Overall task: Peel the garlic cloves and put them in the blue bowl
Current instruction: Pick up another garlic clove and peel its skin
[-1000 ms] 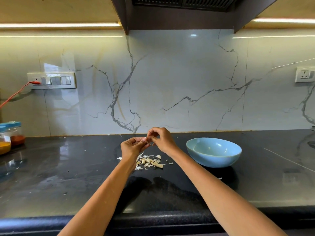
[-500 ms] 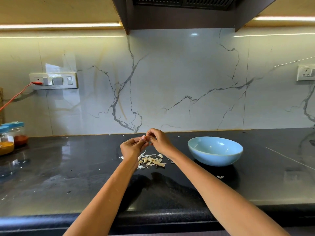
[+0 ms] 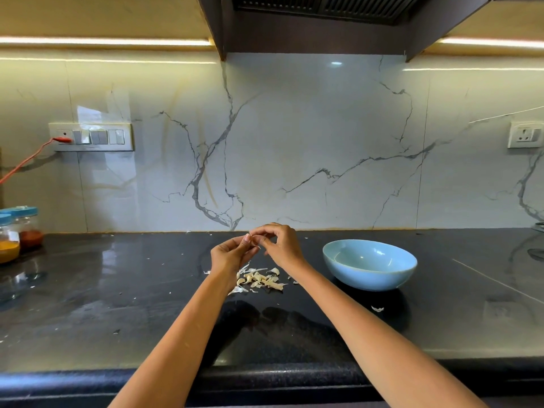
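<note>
Pinching one clove [image 3: 253, 242] mid-frame, both hands, left [image 3: 232, 254] and right [image 3: 282, 245], work right over the skins [image 3: 259, 279]. Bowl [image 3: 369, 265] sits just right, probably for quick drops.

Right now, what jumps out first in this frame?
Two hands meet above the black counter: the left hand and right hand both pinch a small garlic clove between their fingers. Right below them lies a pale heap of garlic skins. The blue bowl sits just to the right; nothing can be made out inside it.
</note>
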